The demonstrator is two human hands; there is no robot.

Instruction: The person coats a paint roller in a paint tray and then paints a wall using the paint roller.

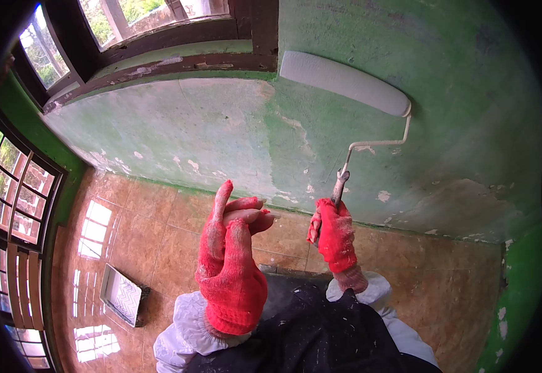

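In a red fingerless knit glove, my right hand [335, 235] grips the handle of a paint roller [345, 84]. The roller's long white sleeve lies up against the green wall [233, 126], just right of the brown window frame [265, 32]. A bent wire arm joins the sleeve to the handle. My left hand [231, 261], gloved the same way, is raised in front of me and holds nothing; one finger points up while the others curl apart from it. Whitish patches and flaked spots mark the wall.
On the brown tiled floor [149, 238] at the left stands a paint tray [120, 296] with white paint in it. Barred windows [12, 182] line the left wall. At the right is a brighter green wall [518, 298] with chipped paint. A dark surface [289, 289] lies beneath my hands.
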